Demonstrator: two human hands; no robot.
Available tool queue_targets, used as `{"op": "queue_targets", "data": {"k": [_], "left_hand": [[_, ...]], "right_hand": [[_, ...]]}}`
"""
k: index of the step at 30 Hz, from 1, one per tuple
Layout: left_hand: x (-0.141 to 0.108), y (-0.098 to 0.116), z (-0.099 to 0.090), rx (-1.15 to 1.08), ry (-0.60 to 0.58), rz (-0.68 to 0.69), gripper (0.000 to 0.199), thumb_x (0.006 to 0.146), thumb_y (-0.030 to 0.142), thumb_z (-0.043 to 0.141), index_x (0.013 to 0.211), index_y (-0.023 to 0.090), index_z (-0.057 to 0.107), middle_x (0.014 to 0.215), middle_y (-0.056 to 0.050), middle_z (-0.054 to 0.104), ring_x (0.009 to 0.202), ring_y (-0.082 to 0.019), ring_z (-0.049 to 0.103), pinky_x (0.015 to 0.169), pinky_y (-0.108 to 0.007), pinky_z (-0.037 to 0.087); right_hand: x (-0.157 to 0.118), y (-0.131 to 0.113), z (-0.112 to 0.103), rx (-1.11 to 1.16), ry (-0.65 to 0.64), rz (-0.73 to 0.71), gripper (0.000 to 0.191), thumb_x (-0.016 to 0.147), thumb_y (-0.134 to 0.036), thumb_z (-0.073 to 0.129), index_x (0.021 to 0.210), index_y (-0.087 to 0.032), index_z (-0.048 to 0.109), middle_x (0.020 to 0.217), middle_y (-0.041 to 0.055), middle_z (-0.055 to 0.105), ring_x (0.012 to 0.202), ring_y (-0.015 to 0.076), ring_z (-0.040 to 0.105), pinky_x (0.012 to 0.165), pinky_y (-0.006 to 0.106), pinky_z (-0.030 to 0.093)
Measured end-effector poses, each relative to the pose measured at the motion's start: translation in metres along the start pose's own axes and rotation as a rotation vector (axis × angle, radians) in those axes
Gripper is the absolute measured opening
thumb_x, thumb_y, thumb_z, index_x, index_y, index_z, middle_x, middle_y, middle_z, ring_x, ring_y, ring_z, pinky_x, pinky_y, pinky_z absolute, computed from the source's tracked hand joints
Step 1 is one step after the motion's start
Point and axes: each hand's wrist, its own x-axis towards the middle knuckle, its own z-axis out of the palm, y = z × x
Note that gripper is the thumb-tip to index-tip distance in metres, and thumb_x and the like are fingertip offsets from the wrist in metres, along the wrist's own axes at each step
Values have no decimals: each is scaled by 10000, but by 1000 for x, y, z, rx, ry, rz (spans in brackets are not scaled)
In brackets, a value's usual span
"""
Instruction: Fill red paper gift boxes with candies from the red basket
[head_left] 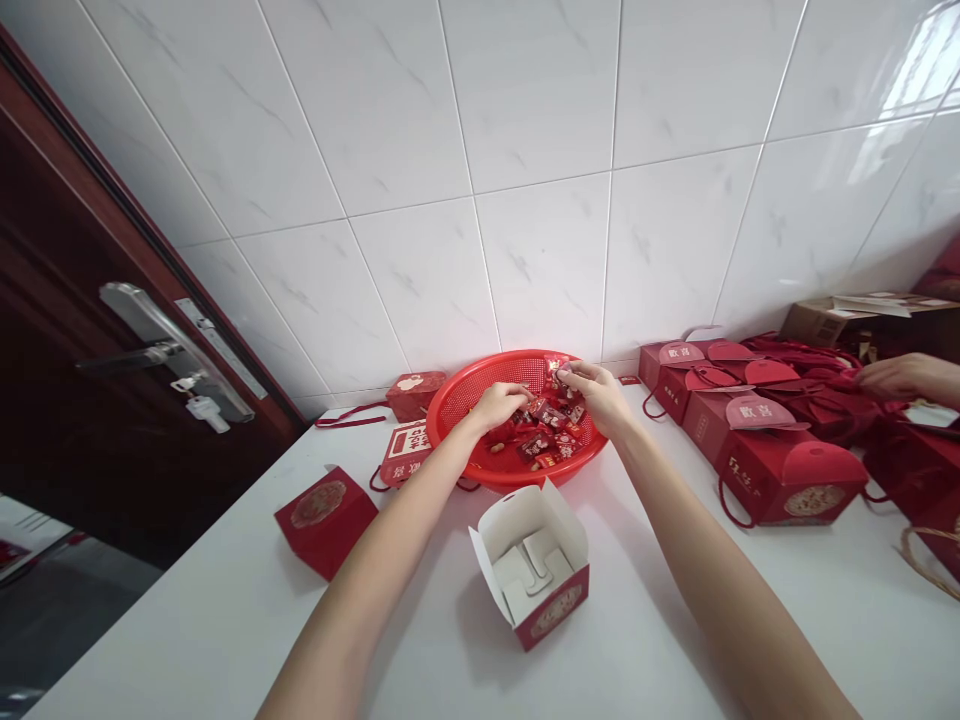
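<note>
Step, I judge: picking sweets from far-centre basket | my right hand: pinching a packet, right side | my left hand: over sweets, grip I can't tell | next likely needs: lifting clear of the rim; open box nearer

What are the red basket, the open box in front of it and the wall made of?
Red basket: probably plastic, smooth and slightly shiny, with rows of tiny moulded-looking holes.
Open box: likely thin card, printed red outside, plain white inside, with interlocking bottom flaps.
Wall: apparently glossy tiles, perhaps ceramic, with straight joints and bright reflections.
</note>
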Motion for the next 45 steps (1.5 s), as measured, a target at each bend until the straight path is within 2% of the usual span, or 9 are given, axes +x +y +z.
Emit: {"op": "queue_targets", "data": {"k": [5, 11, 16, 18, 22, 27, 32, 37, 45], "left_hand": [[2, -8, -2, 242, -26, -91, 280, 762, 130, 485, 688, 147, 754, 757, -86, 757, 791, -231, 697, 755, -292, 528], [-3, 2, 12, 443, -217, 138, 371, 836, 131, 504, 1084, 224, 765, 1129, -38, 755, 1069, -210, 678, 943, -266, 494], [8, 16, 32, 640, -435, 279, 619, 766, 144, 657, 1368, 277, 614, 1458, -73, 563, 1291, -287, 556, 1057, -343, 453], [17, 19, 38, 713, -474, 269, 704, 734, 100, 667, 1407, 285, 577, 1507, -97, 509, 1340, -329, 507, 1077, -398, 441], [27, 18, 40, 782, -493, 244, 748, 667, 13, 678, 1346, 321, 628, 1404, -99, 591, 1329, -355, 503, 1095, -453, 412], [26, 12, 32, 694, -442, 195, 486, 717, 100, 700, 1166, 285, 726, 1221, -78, 692, 1194, -315, 598, 1047, -401, 436], [21, 7, 17, 479, -385, 96, 93, 790, 284, 669, 822, 217, 725, 859, -28, 730, 806, -227, 687, 753, -282, 515], [7, 8, 2, 210, -319, 38, 161, 870, 269, 528, 845, 186, 664, 776, -29, 716, 656, -184, 663, 574, -260, 487], [4, 16, 4, -14, -195, 81, 372, 902, 179, 347, 1069, 170, 679, 956, -52, 751, 825, -158, 700, 786, -276, 545]], "right_hand": [[1, 1, 0, 10, 39, 1, 352, 542, -450, 861, 698, -215, 651, 590, -52, 596, 554, 116, 511, 530, 257, 404], [1, 0, 2, 23, 63, 11, 341, 567, -445, 840, 672, -215, 612, 543, -60, 557, 515, 111, 485, 517, 260, 429], [0, -3, 5, 63, 96, 2, 369, 558, -465, 831, 651, -219, 574, 585, -51, 595, 556, 121, 537, 536, 258, 484], [-1, -4, 5, 74, 103, 3, 382, 554, -472, 833, 644, -220, 560, 591, -53, 593, 563, 124, 547, 531, 258, 498], [-2, -4, 5, 78, 99, 12, 378, 566, -482, 834, 674, -218, 587, 584, -56, 577, 555, 123, 544, 543, 275, 531], [-2, -5, 5, 93, 97, 25, 373, 549, -470, 841, 687, -219, 601, 607, -44, 600, 570, 129, 554, 547, 268, 524], [-3, -6, 5, 107, 93, 33, 343, 554, -448, 835, 686, -221, 613, 627, -35, 621, 574, 135, 561, 545, 273, 510], [-3, -7, 6, 116, 87, 41, 324, 553, -445, 812, 685, -228, 612, 618, -40, 610, 561, 134, 544, 537, 280, 504], [-6, -9, 6, 124, 57, 35, 358, 546, -469, 828, 670, -226, 595, 604, -42, 600, 562, 140, 541, 548, 294, 510]]}}
